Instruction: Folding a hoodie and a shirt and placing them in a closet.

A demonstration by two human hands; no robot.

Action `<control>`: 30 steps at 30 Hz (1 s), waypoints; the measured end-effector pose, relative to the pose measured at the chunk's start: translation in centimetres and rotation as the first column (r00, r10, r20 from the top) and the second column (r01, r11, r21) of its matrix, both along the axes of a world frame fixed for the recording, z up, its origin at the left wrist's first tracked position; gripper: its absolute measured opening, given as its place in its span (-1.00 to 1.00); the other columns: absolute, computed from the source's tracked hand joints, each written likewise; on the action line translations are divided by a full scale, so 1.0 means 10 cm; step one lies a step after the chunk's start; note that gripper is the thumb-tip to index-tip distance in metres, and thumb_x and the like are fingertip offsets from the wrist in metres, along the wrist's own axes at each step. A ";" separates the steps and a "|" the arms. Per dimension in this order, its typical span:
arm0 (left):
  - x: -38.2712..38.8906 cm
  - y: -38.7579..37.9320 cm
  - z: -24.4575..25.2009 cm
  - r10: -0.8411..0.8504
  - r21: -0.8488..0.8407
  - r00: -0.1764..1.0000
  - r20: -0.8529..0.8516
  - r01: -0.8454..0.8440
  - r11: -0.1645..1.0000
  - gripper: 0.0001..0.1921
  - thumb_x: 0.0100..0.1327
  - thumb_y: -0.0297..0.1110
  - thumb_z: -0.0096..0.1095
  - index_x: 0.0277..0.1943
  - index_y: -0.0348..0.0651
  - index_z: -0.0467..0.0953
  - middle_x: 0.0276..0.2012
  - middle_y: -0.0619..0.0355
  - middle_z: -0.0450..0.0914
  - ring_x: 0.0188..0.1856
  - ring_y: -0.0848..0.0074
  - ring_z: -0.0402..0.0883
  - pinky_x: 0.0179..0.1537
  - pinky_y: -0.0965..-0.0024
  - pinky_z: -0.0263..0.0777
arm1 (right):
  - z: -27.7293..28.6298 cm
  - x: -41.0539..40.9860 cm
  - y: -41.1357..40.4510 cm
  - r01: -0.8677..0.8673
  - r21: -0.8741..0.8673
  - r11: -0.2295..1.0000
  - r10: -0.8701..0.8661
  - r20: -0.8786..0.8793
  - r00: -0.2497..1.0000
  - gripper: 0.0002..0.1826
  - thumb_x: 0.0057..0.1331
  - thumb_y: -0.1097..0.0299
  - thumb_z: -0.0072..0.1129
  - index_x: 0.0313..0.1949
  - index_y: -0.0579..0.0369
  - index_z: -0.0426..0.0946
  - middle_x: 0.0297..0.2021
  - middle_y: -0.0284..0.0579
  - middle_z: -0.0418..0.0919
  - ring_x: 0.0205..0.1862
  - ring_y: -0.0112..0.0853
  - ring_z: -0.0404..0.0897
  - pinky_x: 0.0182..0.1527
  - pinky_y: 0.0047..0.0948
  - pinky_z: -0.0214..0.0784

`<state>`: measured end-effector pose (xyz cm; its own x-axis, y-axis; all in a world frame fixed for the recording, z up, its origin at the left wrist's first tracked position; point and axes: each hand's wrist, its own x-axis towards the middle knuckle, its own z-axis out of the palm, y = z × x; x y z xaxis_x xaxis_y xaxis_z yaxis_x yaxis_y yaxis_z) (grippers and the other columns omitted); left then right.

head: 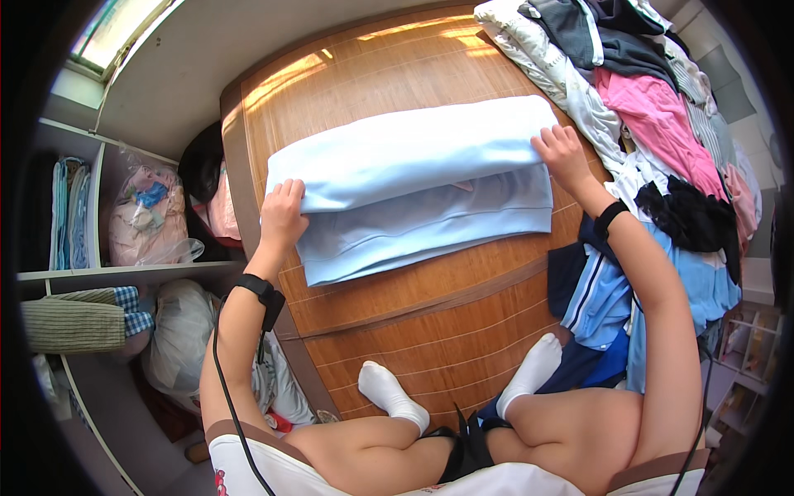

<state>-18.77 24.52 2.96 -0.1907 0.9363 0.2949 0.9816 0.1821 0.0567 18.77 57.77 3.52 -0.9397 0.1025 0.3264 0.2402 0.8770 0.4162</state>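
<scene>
A light blue sweatshirt point(409, 167) lies across a bamboo mat point(397, 310) in front of me. Its upper part is turned over toward me, and the ribbed hem point(428, 248) lies nearest to me. A small pinkish patch shows under the turned-over layer. My left hand point(285, 214) grips the left end of the folded edge. At the right end, my right hand point(560, 152) pinches the same fold, fingers curled over the cloth. The sweatshirt's sleeves cannot be made out.
A heap of clothes with a pink garment point(660, 124) and blue-and-white trousers point(598, 297) runs along the right. On the left, shelves point(133, 271) hold folded clothes point(71, 214) and plastic bags point(180, 335). My feet in white socks point(391, 394) rest on the mat.
</scene>
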 end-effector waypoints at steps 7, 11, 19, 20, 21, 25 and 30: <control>-0.05 0.18 -0.24 0.033 -0.153 0.990 -0.134 -0.054 0.987 -0.60 -0.23 -0.64 0.17 -0.24 -0.15 0.31 -0.35 0.07 0.41 -0.23 0.19 0.45 -0.23 0.21 0.31 | -0.21 -0.01 0.10 0.157 -0.004 0.988 -0.156 0.042 0.987 -0.83 0.09 0.44 -0.01 -0.28 -0.04 0.42 -0.43 -0.28 0.38 -0.32 -0.34 0.42 -0.24 -0.38 0.23; 0.03 0.10 -0.52 0.092 -0.360 0.989 -0.116 -0.128 0.924 -0.55 -0.17 -0.59 0.16 -0.11 -0.18 0.32 -0.28 0.08 0.42 -0.17 0.22 0.45 -0.16 0.23 0.28 | -0.55 0.09 -0.14 0.178 -0.062 0.982 -0.171 0.110 0.979 -0.80 0.10 0.44 0.00 -0.23 -0.01 0.40 -0.42 -0.25 0.37 -0.26 -0.33 0.42 -0.21 -0.38 0.23; 0.03 0.08 -0.28 -0.022 -0.292 0.999 0.028 0.029 0.956 -0.50 -0.07 -0.31 0.28 -0.02 -0.19 0.33 -0.22 0.03 0.41 -0.12 0.22 0.44 -0.11 0.27 0.27 | -0.37 -0.05 -0.44 0.461 -0.359 0.811 -0.394 0.248 0.885 -0.51 -0.06 0.47 0.12 -0.05 0.06 0.33 -0.22 -0.09 0.36 -0.08 -0.22 0.36 -0.01 -0.24 0.19; 0.03 0.08 -0.25 -0.095 -0.240 0.995 0.042 0.102 0.965 -0.46 -0.04 -0.20 0.34 0.01 -0.16 0.33 -0.17 0.02 0.42 -0.13 0.23 0.44 -0.09 0.27 0.28 | -0.35 -0.09 -0.51 0.342 -0.429 0.836 -0.327 0.109 0.939 -0.47 -0.07 0.46 0.13 -0.02 0.05 0.31 -0.14 -0.04 0.33 -0.01 -0.18 0.32 0.07 -0.17 0.14; 0.03 0.12 -0.19 -0.095 -0.240 0.995 0.042 0.102 0.965 -0.46 -0.04 -0.20 0.34 0.01 -0.16 0.33 -0.17 0.02 0.42 -0.13 0.23 0.44 -0.09 0.27 0.28 | -0.33 -0.14 -0.56 0.211 -0.481 0.851 -0.260 -0.038 0.965 -0.43 -0.09 0.45 0.13 0.01 0.05 0.29 -0.06 0.01 0.31 0.06 -0.14 0.29 0.14 -0.11 0.10; 0.14 0.58 0.04 -0.136 -0.029 0.986 0.101 0.140 0.990 -0.37 0.04 -0.04 0.33 0.13 -0.11 0.30 0.05 -0.03 0.39 0.01 0.17 0.42 0.01 0.21 0.28 | -0.05 -0.60 -0.70 0.028 -0.530 0.848 -0.122 -0.143 0.982 -0.23 0.04 0.21 0.23 0.26 -0.08 0.13 0.23 0.06 0.12 0.29 -0.03 0.08 0.26 0.15 -0.12; 0.02 1.21 -0.05 -0.191 0.036 0.982 -0.006 0.191 0.981 -0.16 -0.02 0.13 0.35 0.27 -0.08 0.20 0.14 -0.08 0.38 0.18 0.10 0.35 0.18 0.14 0.21 | 0.08 -1.33 -0.57 0.001 -0.518 0.855 0.021 0.036 0.999 0.04 -0.01 -0.10 0.30 0.38 -0.25 -0.11 0.33 0.05 0.01 0.36 0.03 -0.02 0.23 0.32 -0.18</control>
